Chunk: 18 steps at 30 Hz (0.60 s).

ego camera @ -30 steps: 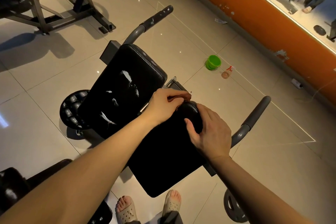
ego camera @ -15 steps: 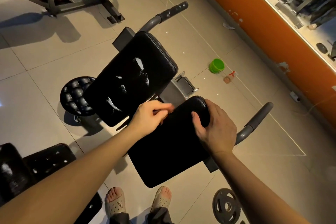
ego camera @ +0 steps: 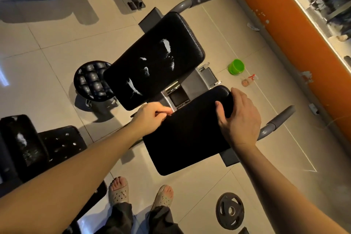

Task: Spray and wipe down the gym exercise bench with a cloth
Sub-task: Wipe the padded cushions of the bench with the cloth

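Black bench seat (ego camera: 190, 138) lies just before our feet (ego camera: 118, 189). Our right hand (ego camera: 240, 119) grips its far corner, thumb on top. Our left hand (ego camera: 151, 118) curls at the other far corner; whether it pinches anything we cannot tell. A spray bottle (ego camera: 248, 80) sits beyond the seat.

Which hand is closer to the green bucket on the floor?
Right. The right hand holds the pad at its corner nearest the bucket; the left hand pinches the pad's opposite corner, farther away.
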Available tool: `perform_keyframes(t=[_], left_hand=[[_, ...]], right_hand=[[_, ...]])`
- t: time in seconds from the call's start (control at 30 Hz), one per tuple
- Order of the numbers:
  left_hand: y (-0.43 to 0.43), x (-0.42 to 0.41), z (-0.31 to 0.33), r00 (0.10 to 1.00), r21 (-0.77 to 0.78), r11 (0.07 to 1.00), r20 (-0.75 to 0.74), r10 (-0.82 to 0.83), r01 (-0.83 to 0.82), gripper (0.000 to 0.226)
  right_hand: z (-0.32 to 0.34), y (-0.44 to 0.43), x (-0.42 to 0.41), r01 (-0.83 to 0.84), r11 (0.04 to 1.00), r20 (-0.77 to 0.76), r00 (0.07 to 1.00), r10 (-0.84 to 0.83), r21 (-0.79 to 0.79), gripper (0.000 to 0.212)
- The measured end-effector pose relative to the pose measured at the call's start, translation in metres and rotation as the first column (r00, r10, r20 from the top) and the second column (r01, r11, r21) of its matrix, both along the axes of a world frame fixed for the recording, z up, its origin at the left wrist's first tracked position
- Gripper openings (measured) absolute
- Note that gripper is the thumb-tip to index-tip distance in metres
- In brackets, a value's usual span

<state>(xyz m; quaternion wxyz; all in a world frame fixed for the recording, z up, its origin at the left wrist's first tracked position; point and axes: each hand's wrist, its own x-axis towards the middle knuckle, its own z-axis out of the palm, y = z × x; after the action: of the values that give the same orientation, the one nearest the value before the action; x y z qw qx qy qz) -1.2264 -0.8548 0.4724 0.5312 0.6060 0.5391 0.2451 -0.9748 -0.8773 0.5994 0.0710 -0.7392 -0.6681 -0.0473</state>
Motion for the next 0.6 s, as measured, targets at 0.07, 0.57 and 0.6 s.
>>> perform_keyframes(t=[0.07,0.57,0.6], left_hand=[[-0.024,-0.026,-0.023,0.995,-0.082,0.996,-0.095,0.030,-0.038,0.029],[-0.051,-0.022,-0.043,0.930,-0.005,0.944,-0.175,0.323,-0.329,0.030],[-0.058,-0.020,-0.046,0.907,-0.012,0.922,-0.186,0.378,-0.387,0.030]], right_hand=[[0.000,-0.002,-0.003,-0.040,0.999,0.056,0.998,0.039,0.018,0.059],[-0.065,-0.062,-0.055,-0.491,0.800,0.296,0.751,0.589,-0.345,0.059],[-0.066,-0.062,-0.056,-0.496,0.799,0.302,0.747,0.593,-0.341,0.059]])
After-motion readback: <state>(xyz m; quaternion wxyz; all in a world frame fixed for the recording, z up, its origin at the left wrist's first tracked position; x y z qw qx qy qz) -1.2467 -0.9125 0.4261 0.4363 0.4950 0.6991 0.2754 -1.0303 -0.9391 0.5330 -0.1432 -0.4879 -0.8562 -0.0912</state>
